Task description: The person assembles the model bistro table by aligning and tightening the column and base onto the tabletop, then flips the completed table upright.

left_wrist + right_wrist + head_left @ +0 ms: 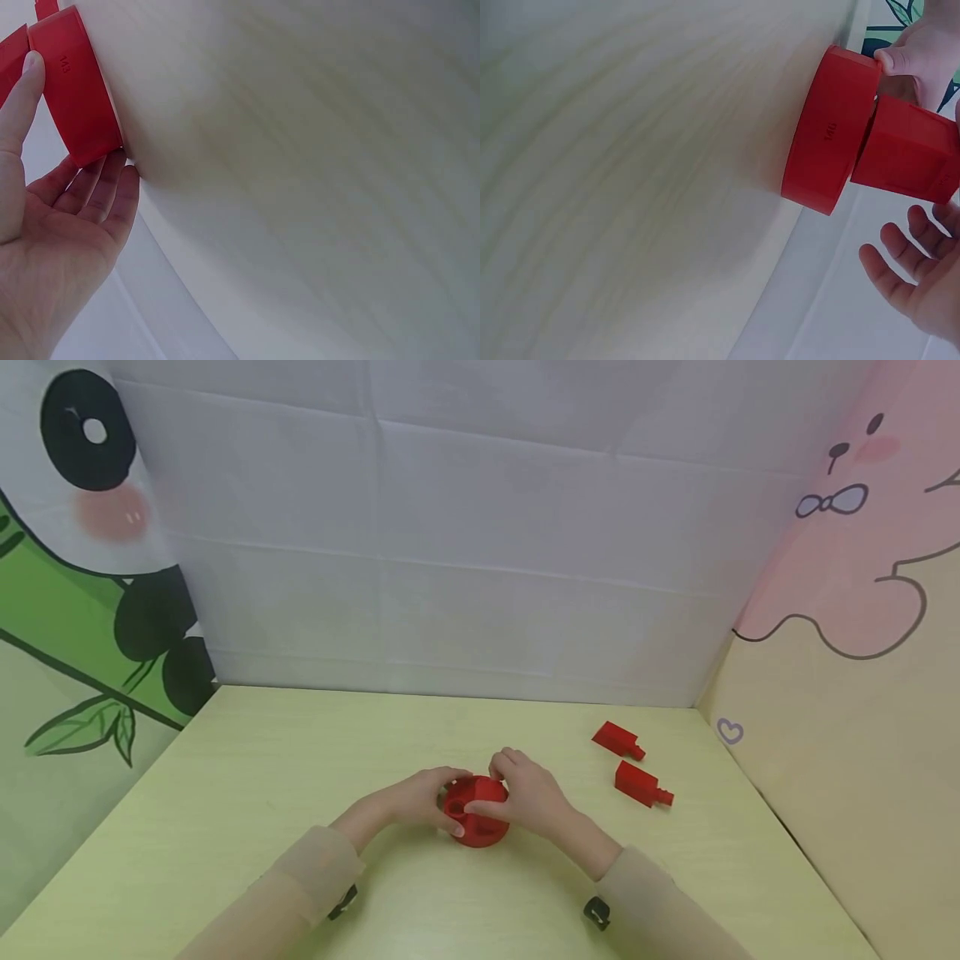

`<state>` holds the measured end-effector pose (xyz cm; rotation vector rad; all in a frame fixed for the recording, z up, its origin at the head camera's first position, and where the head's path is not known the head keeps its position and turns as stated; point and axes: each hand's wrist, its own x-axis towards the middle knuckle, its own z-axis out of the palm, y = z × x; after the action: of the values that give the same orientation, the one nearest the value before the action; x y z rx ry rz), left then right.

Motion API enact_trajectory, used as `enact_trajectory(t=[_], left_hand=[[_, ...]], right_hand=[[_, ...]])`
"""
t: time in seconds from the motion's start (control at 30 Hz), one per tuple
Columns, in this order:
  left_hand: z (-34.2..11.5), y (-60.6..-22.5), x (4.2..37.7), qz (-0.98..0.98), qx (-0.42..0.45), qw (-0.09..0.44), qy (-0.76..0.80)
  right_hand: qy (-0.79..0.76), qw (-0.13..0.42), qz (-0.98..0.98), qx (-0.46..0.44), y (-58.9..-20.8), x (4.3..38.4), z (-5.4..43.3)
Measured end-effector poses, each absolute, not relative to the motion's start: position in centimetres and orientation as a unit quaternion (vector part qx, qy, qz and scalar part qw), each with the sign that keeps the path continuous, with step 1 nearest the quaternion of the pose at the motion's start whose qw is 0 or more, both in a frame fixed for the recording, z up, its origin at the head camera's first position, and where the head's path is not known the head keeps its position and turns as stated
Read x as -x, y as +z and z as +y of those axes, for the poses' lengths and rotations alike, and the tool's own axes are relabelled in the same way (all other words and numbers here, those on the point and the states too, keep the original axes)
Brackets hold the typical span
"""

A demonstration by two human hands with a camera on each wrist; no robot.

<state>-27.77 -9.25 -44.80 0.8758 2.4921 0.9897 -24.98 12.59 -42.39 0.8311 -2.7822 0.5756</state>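
Observation:
A red round base [480,838] with a hole in its top stands on the table between my hands. My left hand [416,797] grips it at the side, thumb near the front and fingers round the back; the left wrist view shows the fingertips against the base's curved wall [79,90]. A red angular block [907,150] sits upright at the top of the base, with a thin gap between them in the right wrist view. Thumb and forefinger of my right hand [531,795] pinch this block, while the other fingers [909,259] are spread off it.
Two more red blocks, each with a narrow peg at one end, lie to the right: one farther back [617,738], the other nearer [637,783]. A pale yellow table [300,743] carries everything. Behind it hangs a white sheet [480,527], with cartoon-printed panels at both sides.

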Motion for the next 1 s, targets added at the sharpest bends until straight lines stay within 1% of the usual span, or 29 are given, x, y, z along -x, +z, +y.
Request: enact_trajectory(t=[0.17,0.27,0.37,0.47,0.6,0.7,0.87,1.0], left_hand=[[-9.2,-44.9,27.8,0.875,-0.300,0.163,0.343],[-9.2,-45.0,27.8,0.876,-0.296,0.164,0.344],[-9.2,-45.0,27.9,0.875,-0.293,0.163,0.349],[-9.2,-45.1,27.9,0.875,-0.292,0.164,0.350],[-9.3,-45.2,28.0,0.876,-0.296,0.162,0.346],[-9.3,-45.2,28.1,0.876,-0.300,0.161,0.342],[-9.2,-45.3,28.2,0.872,-0.303,0.163,0.348],[-9.2,-45.3,28.2,0.873,-0.296,0.166,0.351]], right_hand=[[0.207,0.075,-0.938,-0.268,-42.4,24.8,12.7],[0.233,0.054,-0.928,-0.285,-42.1,24.6,13.3],[0.260,0.030,-0.909,-0.325,-41.7,24.5,14.2],[0.269,0.018,-0.881,-0.389,-41.5,24.7,15.1],[0.250,0.038,-0.837,-0.485,-41.5,25.2,15.8],[0.227,0.058,-0.817,-0.527,-41.8,25.6,15.9],[0.204,0.082,-0.808,-0.547,-42.1,25.8,15.8],[0.201,0.091,-0.814,-0.538,-42.3,25.9,15.7]])
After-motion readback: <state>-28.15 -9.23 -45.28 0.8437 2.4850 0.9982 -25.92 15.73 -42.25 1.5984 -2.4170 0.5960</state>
